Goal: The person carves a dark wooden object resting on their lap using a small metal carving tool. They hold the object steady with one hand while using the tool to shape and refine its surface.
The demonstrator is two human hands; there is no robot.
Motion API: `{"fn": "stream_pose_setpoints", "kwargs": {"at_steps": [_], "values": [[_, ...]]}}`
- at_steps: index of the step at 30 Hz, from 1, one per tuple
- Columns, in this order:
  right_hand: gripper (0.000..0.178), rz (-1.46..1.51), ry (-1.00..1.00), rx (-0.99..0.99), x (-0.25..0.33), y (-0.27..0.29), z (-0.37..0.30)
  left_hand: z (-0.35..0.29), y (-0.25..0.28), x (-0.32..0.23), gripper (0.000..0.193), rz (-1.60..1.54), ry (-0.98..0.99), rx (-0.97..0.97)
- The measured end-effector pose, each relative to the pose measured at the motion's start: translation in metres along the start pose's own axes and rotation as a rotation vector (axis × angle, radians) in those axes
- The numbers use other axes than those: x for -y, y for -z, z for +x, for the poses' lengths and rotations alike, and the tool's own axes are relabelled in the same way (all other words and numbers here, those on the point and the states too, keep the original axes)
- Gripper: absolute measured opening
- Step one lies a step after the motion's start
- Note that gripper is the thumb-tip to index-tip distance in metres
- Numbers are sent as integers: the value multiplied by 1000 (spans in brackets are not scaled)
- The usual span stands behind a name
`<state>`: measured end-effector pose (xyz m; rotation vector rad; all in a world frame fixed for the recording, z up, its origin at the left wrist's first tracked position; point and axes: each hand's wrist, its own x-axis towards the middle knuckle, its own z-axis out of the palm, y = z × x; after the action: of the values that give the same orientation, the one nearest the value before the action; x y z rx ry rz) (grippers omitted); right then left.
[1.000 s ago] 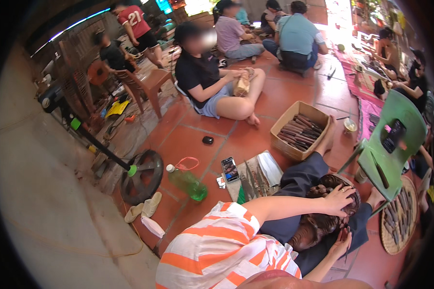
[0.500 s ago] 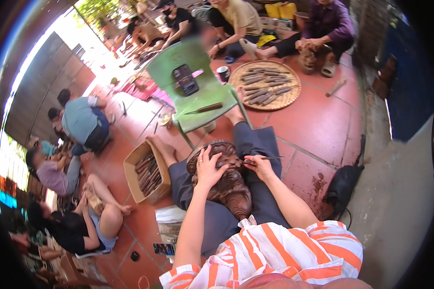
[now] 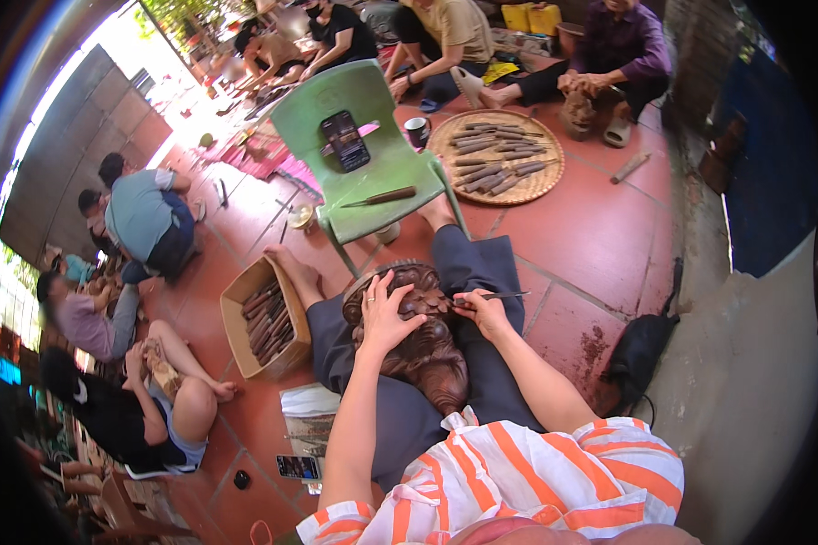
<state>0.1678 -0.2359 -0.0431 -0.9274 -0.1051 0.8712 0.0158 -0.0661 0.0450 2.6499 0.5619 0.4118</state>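
Observation:
A dark brown carved wooden figure (image 3: 441, 359) lies across my lap between my thighs, its surface full of deep curls and folds. My left hand (image 3: 386, 320) rests on its upper left part with the fingers spread. At the right side of the figure, my right hand (image 3: 483, 313) is closed around a slim carving tool (image 3: 507, 295), whose thin dark blade points right, away from the wood. Most of the tool's handle is hidden in my fingers.
Ahead stands a green plastic chair (image 3: 373, 182) bearing a phone (image 3: 344, 141) and a carving knife (image 3: 381, 197). A woven tray (image 3: 554, 179) of tools lies beyond. Left of my leg is a cardboard box (image 3: 241, 350) of tools. A black bag (image 3: 641, 354) lies right. Several people sit around.
The view has tilted slightly, so the chair and box sit a little further left. My hands stay at nearly the same spots on the carving, the tool still in my right hand.

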Motion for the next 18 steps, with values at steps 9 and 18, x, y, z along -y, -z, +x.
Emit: {"fn": "stream_pose_setpoints", "kwargs": {"at_steps": [9,18], "values": [[13,10,-8,-4,-4,3,6,42,5,24,41,-22,115,-344],[18,-75,4,57,-22,33,21,67,-21,33,55,185,431,-354]]}}
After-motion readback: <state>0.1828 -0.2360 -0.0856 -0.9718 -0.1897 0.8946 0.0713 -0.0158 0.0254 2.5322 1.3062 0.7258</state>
